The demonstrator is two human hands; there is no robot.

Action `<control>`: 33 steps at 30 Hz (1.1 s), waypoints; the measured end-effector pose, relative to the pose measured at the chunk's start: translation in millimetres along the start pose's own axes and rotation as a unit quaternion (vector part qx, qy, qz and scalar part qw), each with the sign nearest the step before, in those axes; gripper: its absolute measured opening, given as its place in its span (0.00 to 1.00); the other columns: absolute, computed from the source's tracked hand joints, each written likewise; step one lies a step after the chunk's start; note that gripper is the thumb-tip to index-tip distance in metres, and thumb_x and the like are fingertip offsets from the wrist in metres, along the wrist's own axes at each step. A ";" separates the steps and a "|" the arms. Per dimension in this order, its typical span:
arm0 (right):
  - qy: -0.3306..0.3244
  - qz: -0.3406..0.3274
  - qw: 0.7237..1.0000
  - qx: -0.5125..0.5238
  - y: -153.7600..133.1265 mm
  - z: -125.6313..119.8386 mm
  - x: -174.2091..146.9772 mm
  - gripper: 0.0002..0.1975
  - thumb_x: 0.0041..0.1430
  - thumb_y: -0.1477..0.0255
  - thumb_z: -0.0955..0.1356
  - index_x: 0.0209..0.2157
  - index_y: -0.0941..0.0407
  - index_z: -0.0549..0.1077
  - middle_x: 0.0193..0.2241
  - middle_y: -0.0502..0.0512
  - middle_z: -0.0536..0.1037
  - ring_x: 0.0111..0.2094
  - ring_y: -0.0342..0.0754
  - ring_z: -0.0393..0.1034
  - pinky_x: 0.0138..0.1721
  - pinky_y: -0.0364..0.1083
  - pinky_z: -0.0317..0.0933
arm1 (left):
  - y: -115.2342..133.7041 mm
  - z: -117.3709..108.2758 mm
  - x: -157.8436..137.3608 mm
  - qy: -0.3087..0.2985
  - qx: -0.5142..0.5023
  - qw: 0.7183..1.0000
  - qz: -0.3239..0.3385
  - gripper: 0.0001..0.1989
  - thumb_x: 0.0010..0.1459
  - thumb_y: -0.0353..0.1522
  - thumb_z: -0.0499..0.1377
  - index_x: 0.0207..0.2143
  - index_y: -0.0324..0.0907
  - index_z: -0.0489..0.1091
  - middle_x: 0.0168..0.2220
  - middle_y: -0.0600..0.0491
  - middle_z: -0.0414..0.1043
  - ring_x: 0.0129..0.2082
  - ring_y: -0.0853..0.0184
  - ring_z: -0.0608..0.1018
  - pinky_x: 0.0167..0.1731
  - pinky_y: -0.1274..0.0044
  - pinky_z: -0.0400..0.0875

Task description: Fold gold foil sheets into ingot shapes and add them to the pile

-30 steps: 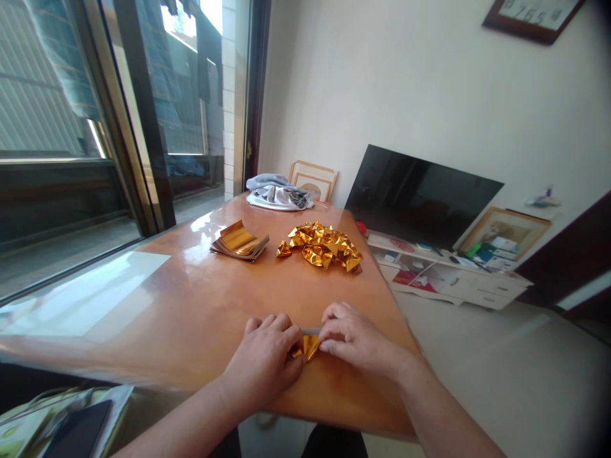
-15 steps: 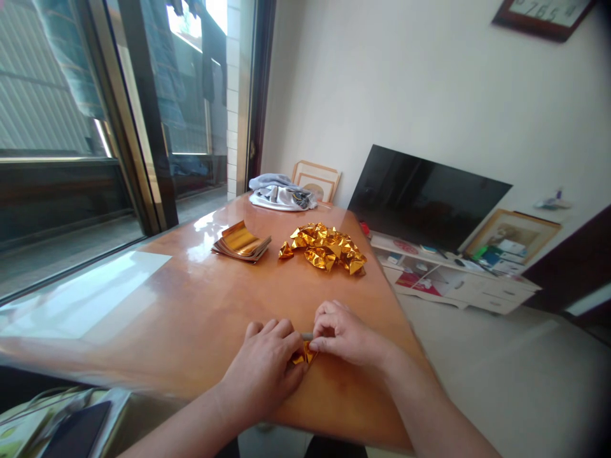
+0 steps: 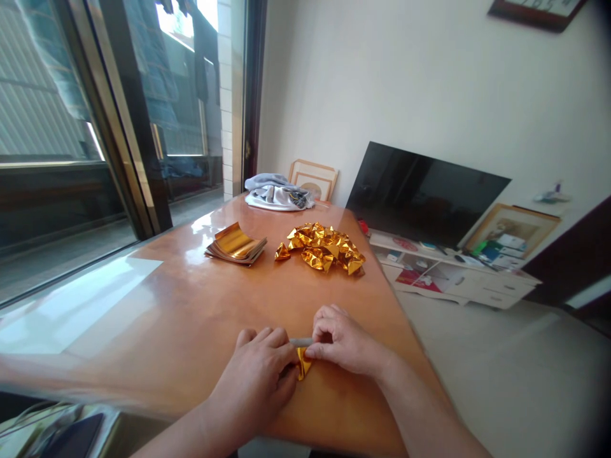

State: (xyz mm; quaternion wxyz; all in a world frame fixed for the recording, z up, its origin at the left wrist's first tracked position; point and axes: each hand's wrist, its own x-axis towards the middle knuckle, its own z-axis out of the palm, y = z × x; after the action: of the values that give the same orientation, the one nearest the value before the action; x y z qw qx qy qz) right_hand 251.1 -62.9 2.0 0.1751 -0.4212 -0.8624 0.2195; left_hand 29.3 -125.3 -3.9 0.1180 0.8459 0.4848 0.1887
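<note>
Near the table's front edge, a partly folded sheet of gold foil paper (image 3: 304, 364) lies between my hands. My left hand (image 3: 262, 375) is closed over its left side, the fingertips mostly hidden. My right hand (image 3: 342, 340) pinches its upper right edge between thumb and curled fingers. A grey, rolled-looking edge (image 3: 300, 342) of the sheet runs from one hand to the other. Farther up the table are a heap of folded gold paper pieces (image 3: 329, 248), one single folded piece (image 3: 282, 252) beside it, and a stack of flat gold sheets (image 3: 236, 245).
The glossy wooden table (image 3: 200, 312) runs away from me. Light-coloured cloth (image 3: 277, 192) lies at its far end. A dark phone (image 3: 71, 436) is at lower left, below the table edge. A television (image 3: 424, 194) and white cabinet (image 3: 458, 280) stand beyond on the right.
My left hand has shifted slightly left, so more of the grey edge shows between the hands. The right hand stays on the sheet. The camera view has turned a little.
</note>
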 end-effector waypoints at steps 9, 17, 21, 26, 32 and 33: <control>0.007 0.009 1.000 -0.011 0.4 -0.7 -1.0 0.14 0.54 0.63 0.77 0.27 0.54 0.72 0.34 0.48 0.72 0.39 0.46 0.65 0.41 0.45 0.58 | -1.9 0.6 -1.1 -0.006 0.006 1.000 0.017 0.12 0.64 0.33 0.57 0.46 0.58 0.75 0.38 0.54 0.72 0.41 0.62 0.72 0.42 0.68 0.59; 0.014 0.040 0.999 -0.031 4.0 -0.7 -2.5 0.18 0.51 0.58 0.78 0.30 0.53 0.70 0.36 0.49 0.72 0.39 0.48 0.64 0.40 0.45 0.58 | -0.1 -3.6 0.4 -0.024 0.016 0.999 0.023 0.11 0.65 0.34 0.56 0.44 0.57 0.76 0.38 0.53 0.72 0.40 0.62 0.72 0.41 0.67 0.58; 0.014 0.050 0.998 -0.032 3.3 -4.2 -5.3 0.17 0.52 0.60 0.77 0.32 0.53 0.70 0.37 0.49 0.71 0.39 0.48 0.63 0.40 0.45 0.57 | 1.8 -6.3 1.3 -0.037 0.022 0.999 0.021 0.09 0.65 0.35 0.55 0.39 0.55 0.76 0.37 0.54 0.71 0.41 0.61 0.72 0.41 0.67 0.57; 0.016 0.057 0.997 -0.043 4.0 -10.4 -9.3 0.15 0.54 0.62 0.77 0.33 0.53 0.69 0.37 0.49 0.71 0.39 0.48 0.63 0.41 0.46 0.57 | 2.6 -7.3 1.0 -0.038 0.024 0.999 0.019 0.09 0.66 0.35 0.55 0.37 0.54 0.75 0.37 0.54 0.71 0.41 0.61 0.72 0.42 0.66 0.56; 0.026 0.065 0.996 -0.054 11.9 -10.7 -12.6 0.13 0.55 0.63 0.75 0.33 0.52 0.70 0.37 0.49 0.72 0.39 0.48 0.64 0.41 0.46 0.58 | 2.7 -7.1 1.4 -0.039 0.028 0.999 0.022 0.09 0.66 0.35 0.54 0.36 0.52 0.75 0.37 0.54 0.71 0.41 0.61 0.72 0.41 0.67 0.57; 0.030 0.066 0.996 -0.056 13.8 -10.6 -13.4 0.13 0.56 0.64 0.75 0.33 0.53 0.70 0.37 0.49 0.72 0.39 0.48 0.64 0.41 0.46 0.58 | 2.7 -6.7 1.4 -0.038 0.029 0.999 0.022 0.09 0.66 0.35 0.54 0.36 0.52 0.75 0.37 0.54 0.71 0.41 0.61 0.72 0.41 0.67 0.57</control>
State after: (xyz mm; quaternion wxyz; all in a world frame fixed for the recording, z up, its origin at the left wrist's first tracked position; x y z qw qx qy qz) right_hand 273.1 -63.6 2.1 0.1625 -0.4927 -0.8380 0.1692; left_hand 29.2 -125.3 3.5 0.1075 0.8658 0.4666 0.1452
